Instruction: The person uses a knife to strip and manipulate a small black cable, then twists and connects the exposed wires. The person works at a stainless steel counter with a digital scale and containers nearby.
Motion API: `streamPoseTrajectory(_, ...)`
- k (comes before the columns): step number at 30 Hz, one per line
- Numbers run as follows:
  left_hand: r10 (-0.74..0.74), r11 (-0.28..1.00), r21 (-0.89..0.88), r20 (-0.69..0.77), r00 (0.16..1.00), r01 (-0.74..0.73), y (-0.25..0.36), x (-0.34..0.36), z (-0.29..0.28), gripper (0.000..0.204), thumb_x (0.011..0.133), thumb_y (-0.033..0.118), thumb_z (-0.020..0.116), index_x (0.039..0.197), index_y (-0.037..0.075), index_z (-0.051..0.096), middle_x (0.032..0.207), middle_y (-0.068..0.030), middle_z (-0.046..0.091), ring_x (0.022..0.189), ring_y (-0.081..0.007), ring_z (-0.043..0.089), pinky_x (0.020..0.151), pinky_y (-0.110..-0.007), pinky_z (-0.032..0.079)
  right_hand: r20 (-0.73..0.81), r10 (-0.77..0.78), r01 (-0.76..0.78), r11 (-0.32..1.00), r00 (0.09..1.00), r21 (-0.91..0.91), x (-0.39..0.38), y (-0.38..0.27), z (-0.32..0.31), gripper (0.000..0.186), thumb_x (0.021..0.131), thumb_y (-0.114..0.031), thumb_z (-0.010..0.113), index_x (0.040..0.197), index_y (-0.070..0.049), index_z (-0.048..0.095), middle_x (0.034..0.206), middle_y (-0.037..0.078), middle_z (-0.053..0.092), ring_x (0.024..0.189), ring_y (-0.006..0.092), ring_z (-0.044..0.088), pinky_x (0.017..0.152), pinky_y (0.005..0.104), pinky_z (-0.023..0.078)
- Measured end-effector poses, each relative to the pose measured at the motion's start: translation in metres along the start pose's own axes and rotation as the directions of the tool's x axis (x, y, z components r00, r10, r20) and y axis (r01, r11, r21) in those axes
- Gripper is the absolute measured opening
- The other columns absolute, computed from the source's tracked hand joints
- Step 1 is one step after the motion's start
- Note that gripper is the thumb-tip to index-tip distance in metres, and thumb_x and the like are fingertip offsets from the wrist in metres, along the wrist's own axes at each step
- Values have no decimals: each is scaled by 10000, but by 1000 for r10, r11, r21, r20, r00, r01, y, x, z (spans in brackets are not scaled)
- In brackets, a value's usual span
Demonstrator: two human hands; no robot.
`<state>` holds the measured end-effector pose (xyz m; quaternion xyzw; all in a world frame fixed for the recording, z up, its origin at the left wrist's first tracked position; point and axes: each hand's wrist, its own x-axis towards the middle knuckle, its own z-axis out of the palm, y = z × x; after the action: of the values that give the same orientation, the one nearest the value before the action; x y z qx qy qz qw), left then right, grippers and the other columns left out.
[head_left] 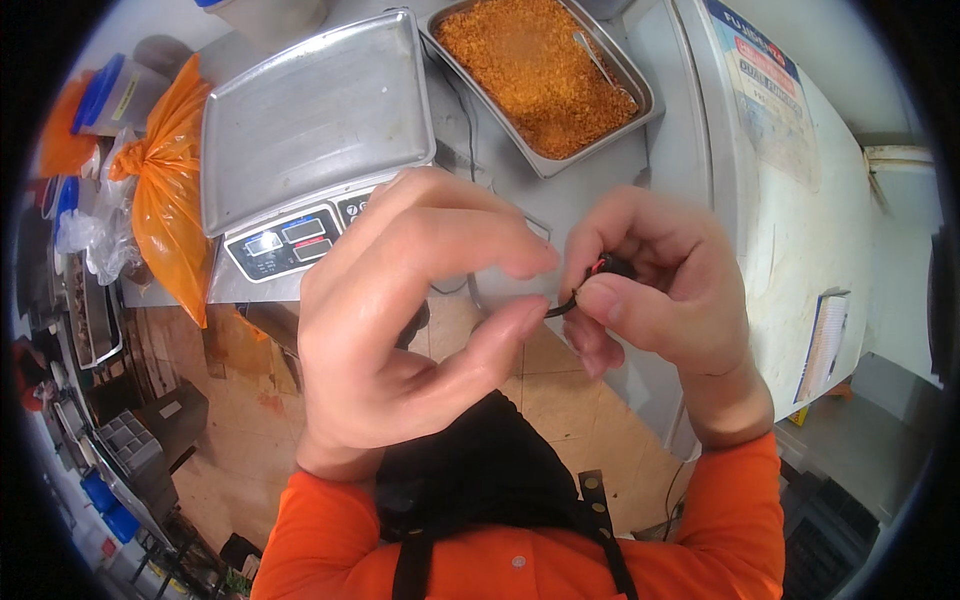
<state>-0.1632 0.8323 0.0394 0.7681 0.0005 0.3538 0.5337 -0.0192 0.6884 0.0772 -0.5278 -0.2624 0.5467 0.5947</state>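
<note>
Close in front of me, my right hand [680, 290] pinches a small black thing with a bit of red [614, 265] between thumb and fingers. Most of it is hidden, so its exact kind cannot be told. From it a short black cord [564, 307] runs left toward the tip of my left thumb. My left hand [385, 300] is curved like a C, its thumb and fingers apart and nothing plainly between them. Whether the thumb touches the cord cannot be made out.
Beyond my left hand stands a digital scale [315, 120] with a broad metal pan. A steel tray [545, 165] of orange-brown crumbly food, with a utensil [597, 60] in it, lies far ahead. A tied orange bag [172, 215] hangs over the table's left edge. A white appliance [790, 200] stands right.
</note>
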Motion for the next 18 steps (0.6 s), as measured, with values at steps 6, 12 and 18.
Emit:
streamPoseTrajectory(6,10,1000,29,-12,1000,-10,0,0,7,235,719,-48,703,944,-9,647,905,-146,645,829,-237,612,751,-315,475,-32,89,-90,996,996,-15,2,-1,0,114,909,-70,615,953,26,574,652,77,610,495,132,585,429,235,432)
streamPoseTrajectory(12,123,985,127,-21,992,-120,-5,-2,6,208,732,-39,719,920,13,646,932,-150,604,815,-223,604,714,-305,479,-32,73,-73,997,997,-4,2,2,0,87,919,-61,599,950,15,570,650,75,612,498,132,585,437,244,440)
streamPoseTrajectory(18,119,980,167,-53,992,-109,-5,-2,9,196,731,-49,692,909,5,629,948,-149,578,836,-219,581,757,-302,469,-97,-141,140,990,985,-20,-2,12,8,76,906,-3,606,954,9,548,721,98,639,589,145,628,527,253,504)
